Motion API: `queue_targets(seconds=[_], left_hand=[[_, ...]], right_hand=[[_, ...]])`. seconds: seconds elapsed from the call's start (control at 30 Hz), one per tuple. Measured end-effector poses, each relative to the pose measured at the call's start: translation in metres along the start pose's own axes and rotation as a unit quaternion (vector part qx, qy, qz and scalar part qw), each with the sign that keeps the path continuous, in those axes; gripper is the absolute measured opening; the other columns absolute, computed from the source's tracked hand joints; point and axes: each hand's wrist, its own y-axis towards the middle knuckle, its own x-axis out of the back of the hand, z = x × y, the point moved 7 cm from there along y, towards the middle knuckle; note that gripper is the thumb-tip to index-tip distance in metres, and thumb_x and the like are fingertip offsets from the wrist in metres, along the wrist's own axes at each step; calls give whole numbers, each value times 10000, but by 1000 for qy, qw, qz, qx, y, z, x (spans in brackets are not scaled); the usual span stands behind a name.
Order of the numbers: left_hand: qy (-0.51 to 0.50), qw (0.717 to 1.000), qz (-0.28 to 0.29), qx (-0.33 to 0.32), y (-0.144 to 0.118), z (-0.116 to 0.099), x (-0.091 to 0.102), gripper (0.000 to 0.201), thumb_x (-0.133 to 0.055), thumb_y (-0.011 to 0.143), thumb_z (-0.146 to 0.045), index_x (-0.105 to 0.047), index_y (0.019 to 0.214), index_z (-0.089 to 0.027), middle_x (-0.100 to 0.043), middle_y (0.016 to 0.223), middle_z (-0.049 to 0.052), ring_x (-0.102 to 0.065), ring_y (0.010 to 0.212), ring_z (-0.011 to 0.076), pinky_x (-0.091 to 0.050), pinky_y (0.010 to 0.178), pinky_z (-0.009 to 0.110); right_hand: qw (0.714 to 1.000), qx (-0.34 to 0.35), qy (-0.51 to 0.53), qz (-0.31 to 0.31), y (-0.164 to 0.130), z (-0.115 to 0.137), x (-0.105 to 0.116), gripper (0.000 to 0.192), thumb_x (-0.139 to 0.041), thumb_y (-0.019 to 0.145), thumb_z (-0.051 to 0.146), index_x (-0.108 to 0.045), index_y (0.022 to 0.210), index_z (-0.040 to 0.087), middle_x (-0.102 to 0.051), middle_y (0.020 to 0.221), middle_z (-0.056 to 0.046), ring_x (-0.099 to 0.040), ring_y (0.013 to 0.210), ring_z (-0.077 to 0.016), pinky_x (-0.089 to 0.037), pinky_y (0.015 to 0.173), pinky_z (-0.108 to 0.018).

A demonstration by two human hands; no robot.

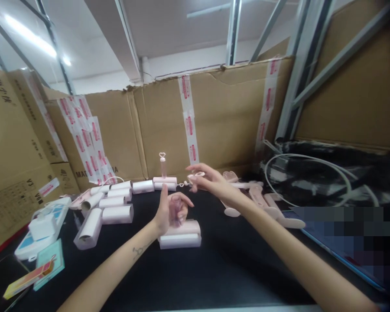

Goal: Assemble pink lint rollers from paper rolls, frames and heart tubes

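Pink roller (180, 234) under left hand (169, 212) gripping its handle; right hand (208, 180) pinching a pink ring (196, 175).

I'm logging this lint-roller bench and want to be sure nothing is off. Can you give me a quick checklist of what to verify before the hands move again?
1. Left hand grips the pink handle: ok.
2. Handle stands upright on the roller below: ok.
3. Right hand has a part pinched: cannot tell, fingertips blurred.
4. Spare rolls lie within reach at left: ok.
5. Pink handles piled at right, apart from the white cable: ok.
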Motion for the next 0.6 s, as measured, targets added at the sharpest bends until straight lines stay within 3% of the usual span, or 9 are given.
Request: queue_targets(seconds=[0.13,0.23,0.4,0.5,0.6], left_hand=[[-13,999,-25,30,1,4,2,858,-90,653,-855,-575,623,-148,-313,335,-57,-276,283,81,-216,324,202],[-8,998,-42,50,1,5,3,872,-76,642,-859,-570,599,-142,-312,327,-52,-265,275,80,-180,305,203],[-11,999,-41,35,2,4,4,871,-67,657,-846,-568,589,-137,-313,322,-48,-276,266,81,-171,282,200],[-4,999,-39,32,4,5,5,864,-68,656,-844,-561,583,-139,-311,315,-48,-277,259,80,-170,277,200],[1,999,-40,37,4,7,6,840,-70,626,-868,-513,556,-158,-323,320,-48,-277,254,79,-177,273,208]], right_hand=[[991,-19,72,113,-1,38,-28,307,-656,739,384,-554,921,159,-574,641,23,-561,523,-104,-473,522,-238],[982,-13,77,174,-2,44,-44,332,-637,756,370,-555,1004,165,-565,673,27,-539,495,-92,-454,461,-218],[984,8,85,157,-2,44,-44,428,-611,772,291,-478,1169,200,-557,805,13,-550,548,-91,-475,473,-217],[990,12,57,130,-2,45,-39,377,-612,758,256,-504,1113,193,-561,837,6,-528,515,-76,-470,471,-217],[990,37,27,136,-4,49,-42,305,-616,764,290,-578,1037,161,-598,900,-33,-584,669,-126,-494,562,-237]])
